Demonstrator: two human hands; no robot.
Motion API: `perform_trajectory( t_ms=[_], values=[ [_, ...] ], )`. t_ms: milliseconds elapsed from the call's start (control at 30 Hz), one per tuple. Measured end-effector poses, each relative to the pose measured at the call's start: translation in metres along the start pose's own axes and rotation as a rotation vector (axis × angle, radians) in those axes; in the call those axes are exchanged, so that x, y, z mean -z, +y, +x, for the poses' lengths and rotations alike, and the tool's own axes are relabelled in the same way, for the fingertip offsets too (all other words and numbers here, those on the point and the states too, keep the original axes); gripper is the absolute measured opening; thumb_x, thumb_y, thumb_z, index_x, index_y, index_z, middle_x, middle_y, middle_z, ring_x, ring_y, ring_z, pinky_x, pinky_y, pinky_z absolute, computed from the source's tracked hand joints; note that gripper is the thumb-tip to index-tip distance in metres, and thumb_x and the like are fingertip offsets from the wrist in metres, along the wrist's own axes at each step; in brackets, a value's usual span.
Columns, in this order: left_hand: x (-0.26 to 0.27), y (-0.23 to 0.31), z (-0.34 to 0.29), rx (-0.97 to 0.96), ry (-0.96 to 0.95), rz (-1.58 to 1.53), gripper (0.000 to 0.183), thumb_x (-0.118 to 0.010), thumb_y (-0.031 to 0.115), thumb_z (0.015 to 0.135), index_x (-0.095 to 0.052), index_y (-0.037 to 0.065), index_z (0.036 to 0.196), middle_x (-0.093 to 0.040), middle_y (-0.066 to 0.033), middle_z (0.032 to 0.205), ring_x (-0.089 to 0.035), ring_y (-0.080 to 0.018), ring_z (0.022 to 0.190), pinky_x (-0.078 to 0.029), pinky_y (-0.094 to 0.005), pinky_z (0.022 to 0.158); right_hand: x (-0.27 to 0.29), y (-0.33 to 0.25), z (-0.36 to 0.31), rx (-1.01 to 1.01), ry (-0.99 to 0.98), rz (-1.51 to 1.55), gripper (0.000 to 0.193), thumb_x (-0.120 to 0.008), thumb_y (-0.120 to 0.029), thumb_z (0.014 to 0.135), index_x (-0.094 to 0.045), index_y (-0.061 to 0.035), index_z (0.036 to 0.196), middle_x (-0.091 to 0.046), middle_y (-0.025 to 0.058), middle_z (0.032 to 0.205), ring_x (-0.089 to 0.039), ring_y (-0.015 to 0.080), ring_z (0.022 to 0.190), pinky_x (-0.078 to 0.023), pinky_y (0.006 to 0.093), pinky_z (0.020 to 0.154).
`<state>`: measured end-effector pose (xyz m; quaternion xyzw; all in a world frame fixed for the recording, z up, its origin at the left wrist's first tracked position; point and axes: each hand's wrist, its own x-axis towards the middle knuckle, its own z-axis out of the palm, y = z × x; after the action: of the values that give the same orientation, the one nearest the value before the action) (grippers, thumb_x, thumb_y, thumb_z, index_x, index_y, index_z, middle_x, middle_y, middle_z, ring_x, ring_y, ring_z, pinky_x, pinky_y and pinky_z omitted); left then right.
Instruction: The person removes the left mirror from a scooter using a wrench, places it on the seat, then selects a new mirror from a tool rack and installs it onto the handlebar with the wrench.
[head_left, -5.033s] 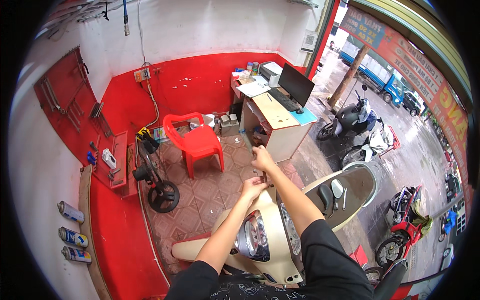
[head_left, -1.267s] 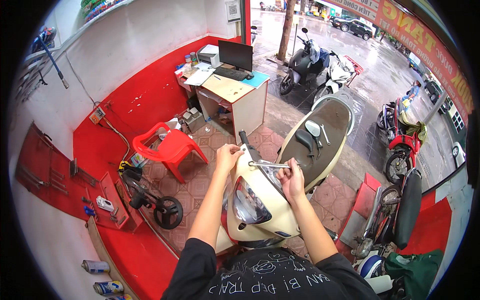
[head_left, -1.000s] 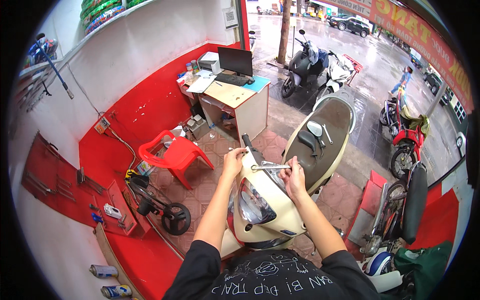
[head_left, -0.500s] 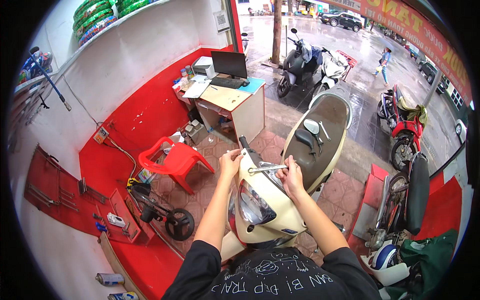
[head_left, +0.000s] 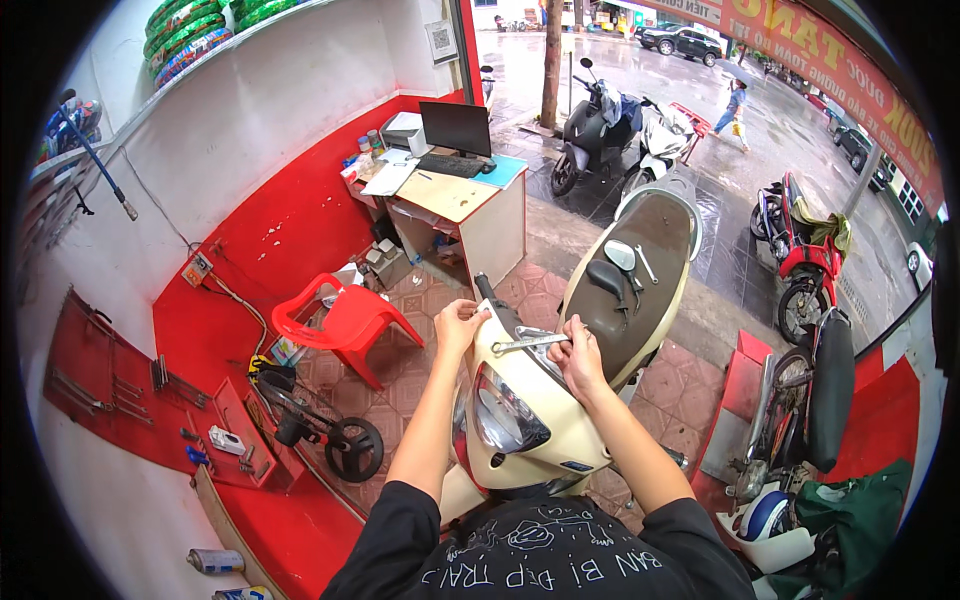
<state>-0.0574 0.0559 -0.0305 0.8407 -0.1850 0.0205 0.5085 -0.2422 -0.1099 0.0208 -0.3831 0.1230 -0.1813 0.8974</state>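
Observation:
A cream scooter (head_left: 540, 415) stands in front of me, its headlight (head_left: 508, 412) toward my body. My left hand (head_left: 456, 328) is at the left side of the handlebar cover, its fingertips pinched together; whatever is between them is too small to make out. In my right hand (head_left: 580, 362) is a silver combination wrench (head_left: 520, 344), its ring end pointing left over the handlebar cover. On the brown seat (head_left: 648, 235) lie two detached mirrors, one showing its glass (head_left: 620, 253) and one its black back (head_left: 604, 274), beside a second wrench (head_left: 647, 265).
A red plastic chair (head_left: 350, 325) and a desk (head_left: 490, 215) with a monitor stand to the left. Red tool panels (head_left: 120, 385) line the left wall. At right are a motorcycle with a black seat (head_left: 832, 390) and a red stand (head_left: 735, 400). Other scooters (head_left: 600, 130) are parked outside.
Both hands stay at nearly the same spots on the scooter, and the wrench remains over the handlebar cover. The view has shifted slightly. Outside, a person with an umbrella has walked leftward.

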Motion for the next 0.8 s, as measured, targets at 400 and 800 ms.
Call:
perform_trajectory(
  t_ms=[400,800],
  values=[
    [0.018,-0.009,0.004,-0.132,-0.124,0.114,0.023,-0.063,-0.004,0.082,-0.069,-0.002,0.104,-0.072,-0.0156,0.099,-0.069,-0.0218,0.096,-0.054,-0.0326,0.083,-0.003,0.005,0.0,-0.035,-0.043,-0.021,0.038,-0.047,-0.04,0.102,-0.039,-0.013,0.077,-0.029,-0.0034,0.059,-0.044,0.0129,0.055,-0.04,0.0286,0.056],
    [0.011,-0.004,0.009,-0.306,-0.096,0.205,0.018,-0.072,0.015,0.079,-0.073,0.002,0.091,-0.069,-0.0191,0.089,-0.068,-0.0309,0.082,-0.052,-0.0388,0.075,0.006,0.008,0.004,-0.017,-0.007,-0.056,0.037,-0.049,-0.043,0.101,-0.046,-0.008,0.089,-0.042,0.0008,0.063,-0.045,0.0119,0.052,-0.04,0.028,0.053]
  ],
)
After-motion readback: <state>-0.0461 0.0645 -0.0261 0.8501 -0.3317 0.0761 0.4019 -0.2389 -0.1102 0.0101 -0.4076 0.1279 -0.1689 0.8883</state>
